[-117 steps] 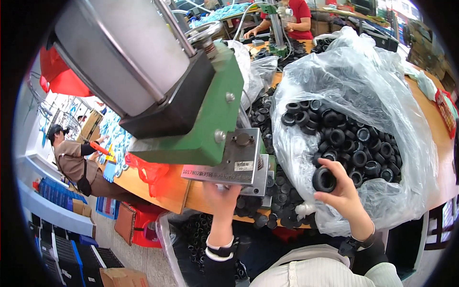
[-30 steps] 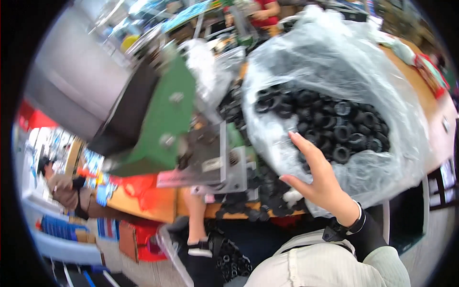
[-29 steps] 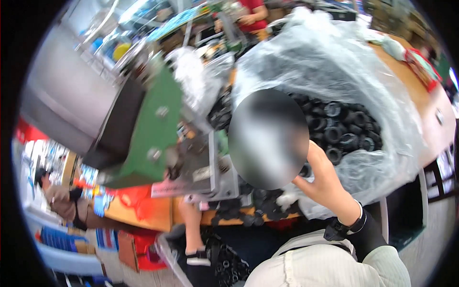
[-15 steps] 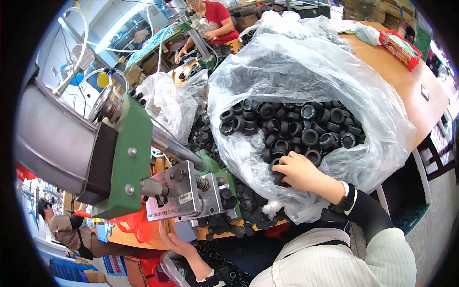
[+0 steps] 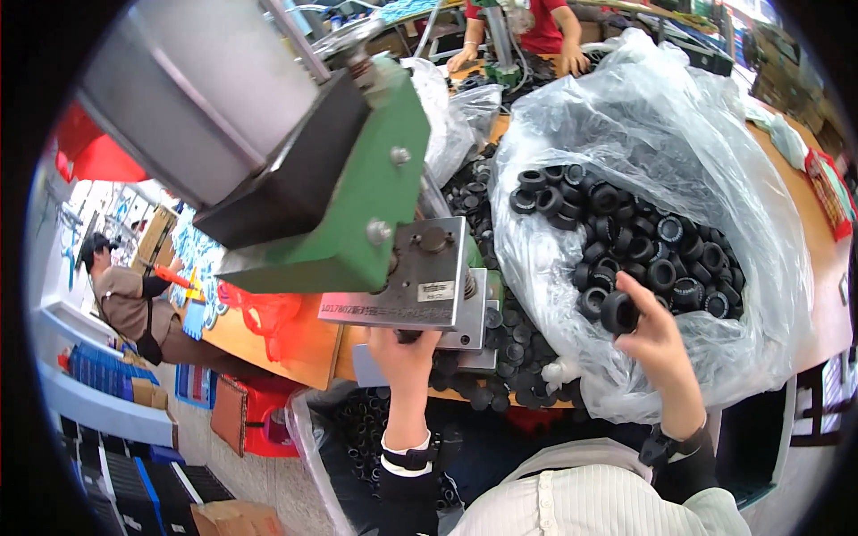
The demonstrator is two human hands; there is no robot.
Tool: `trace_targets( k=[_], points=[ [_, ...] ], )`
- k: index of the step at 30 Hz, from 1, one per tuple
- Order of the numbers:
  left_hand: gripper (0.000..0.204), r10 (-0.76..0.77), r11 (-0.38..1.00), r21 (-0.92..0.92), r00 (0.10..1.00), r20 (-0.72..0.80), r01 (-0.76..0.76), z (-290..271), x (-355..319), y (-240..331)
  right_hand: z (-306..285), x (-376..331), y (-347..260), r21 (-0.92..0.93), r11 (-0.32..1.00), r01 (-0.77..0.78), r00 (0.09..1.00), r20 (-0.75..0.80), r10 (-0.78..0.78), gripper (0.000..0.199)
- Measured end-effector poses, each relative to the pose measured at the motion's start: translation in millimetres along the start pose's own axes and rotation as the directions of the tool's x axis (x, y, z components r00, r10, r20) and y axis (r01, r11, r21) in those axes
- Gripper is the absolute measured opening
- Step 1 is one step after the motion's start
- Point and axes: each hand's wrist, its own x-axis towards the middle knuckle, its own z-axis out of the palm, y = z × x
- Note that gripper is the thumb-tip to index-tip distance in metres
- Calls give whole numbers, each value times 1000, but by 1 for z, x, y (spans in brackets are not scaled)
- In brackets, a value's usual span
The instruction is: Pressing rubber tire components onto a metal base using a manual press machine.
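Note:
Raised over the near edge of a large clear plastic bag, my right hand pinches a small black toy tyre between thumb and fingers. Many similar black tyres fill the bag. My left hand reaches under the steel die block of a green press. Its fingers are curled, with a bit of something black at their tips; the metal hides the rest. Loose black discs lie to the right of the die.
A bin lined with clear plastic holds black rings below the table edge. Red plastic bags lie on the wooden table to the left. Across the table a person in red works at another press; another person is at far left.
My right hand has lifted out of the tyre pile with a tyre. My left hand has moved from beside the press to under its die block. The view has shifted left.

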Motion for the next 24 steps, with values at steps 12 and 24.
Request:
trace_targets(
  k=[12, 24],
  points=[
    [62, -366, 903, 84, 857, -363, 421, -111, -133, -93, 174, 62, -9, -320, 804, 500, 850, 360, -385, 45],
    [34, -163, 926, 377, 892, 422, -10, -53, -39, -148, 90, 24, -2, -546, 764, 344, 930, 88, -357, 62]
  ],
)
